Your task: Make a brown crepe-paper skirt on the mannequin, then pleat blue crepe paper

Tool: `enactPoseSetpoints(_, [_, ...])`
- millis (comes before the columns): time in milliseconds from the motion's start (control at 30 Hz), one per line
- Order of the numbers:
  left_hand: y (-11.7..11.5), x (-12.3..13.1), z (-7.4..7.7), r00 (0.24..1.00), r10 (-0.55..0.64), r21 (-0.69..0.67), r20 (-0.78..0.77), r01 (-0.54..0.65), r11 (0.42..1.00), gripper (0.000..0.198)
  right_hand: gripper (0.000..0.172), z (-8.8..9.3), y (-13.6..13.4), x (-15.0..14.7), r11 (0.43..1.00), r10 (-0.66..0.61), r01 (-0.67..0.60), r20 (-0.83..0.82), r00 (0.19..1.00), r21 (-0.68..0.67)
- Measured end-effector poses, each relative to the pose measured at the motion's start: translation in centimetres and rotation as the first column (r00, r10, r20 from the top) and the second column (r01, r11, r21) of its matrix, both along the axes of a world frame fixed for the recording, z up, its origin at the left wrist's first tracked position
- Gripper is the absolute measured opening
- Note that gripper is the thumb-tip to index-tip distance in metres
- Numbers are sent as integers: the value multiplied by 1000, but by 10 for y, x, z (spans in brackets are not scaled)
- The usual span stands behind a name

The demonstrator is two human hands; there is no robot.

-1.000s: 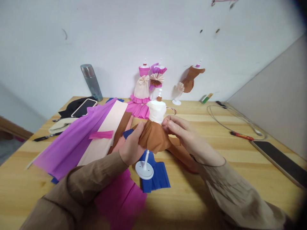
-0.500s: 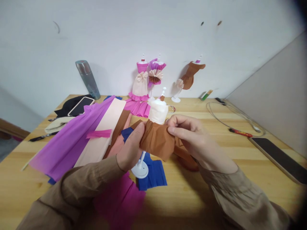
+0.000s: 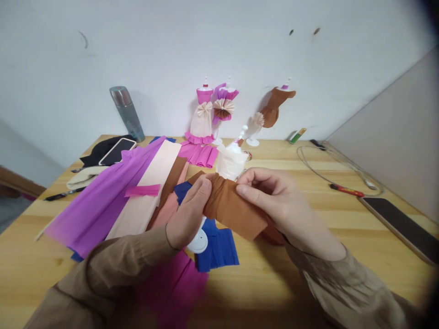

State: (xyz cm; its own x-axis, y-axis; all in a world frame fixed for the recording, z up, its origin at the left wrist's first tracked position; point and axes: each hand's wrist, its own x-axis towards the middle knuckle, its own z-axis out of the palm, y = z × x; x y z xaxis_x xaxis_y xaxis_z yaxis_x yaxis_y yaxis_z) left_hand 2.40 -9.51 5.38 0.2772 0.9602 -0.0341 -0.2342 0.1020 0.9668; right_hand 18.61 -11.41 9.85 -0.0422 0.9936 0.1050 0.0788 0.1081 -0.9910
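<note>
Skirt [image 3: 236, 208], brown and pleated, has spread flatter over the last second: where it was bunched and rounded, a smooth panel now runs out to a corner near 5 o'clock. The form [image 3: 235, 148] has tipped further too, its head leaning to 1 o'clock, and the base [image 3: 198, 242] has slid partly behind the left hand [image 3: 188, 212]. My reading is that the folds are set on the left, while the side by the right hand [image 3: 274, 196] is ungathered, so the work looks part-done

The skirt lies between both hands, at 3 o'clock from the left and 8 o'clock from the right, above the desk [image 3: 343, 219]. The left hand presses its pleats under the thumb; the right pinches its upper edge between thumb and bent fingers
</note>
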Motion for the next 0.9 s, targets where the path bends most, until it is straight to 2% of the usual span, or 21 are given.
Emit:
enactPoseSetpoints(133, [-2, 2, 8, 999, -5, 20, -42, 6, 1000, 38, 17, 2, -3, -3, 998, -48, 47, 25, 999, 30])
enactPoseSetpoints(300, [-4, 2, 16, 997, -29, 27, -72, 31, 999, 35, 13, 0, -4, -6, 999, -53, 53, -18, 998, 14])
enactPoseSetpoints(567, [-4, 2, 6, 997, -67, -16, 49, 67, 998, 38, 12, -1, -2, -5, 993, -103, 100, 40, 994, 67])
enactPoseSetpoints(900, [-7, 4, 4, 989, -49, -80, 136, 61, 995, 41, 18, -5, 0, -7, 988, -109, 101, 67, 992, 117])
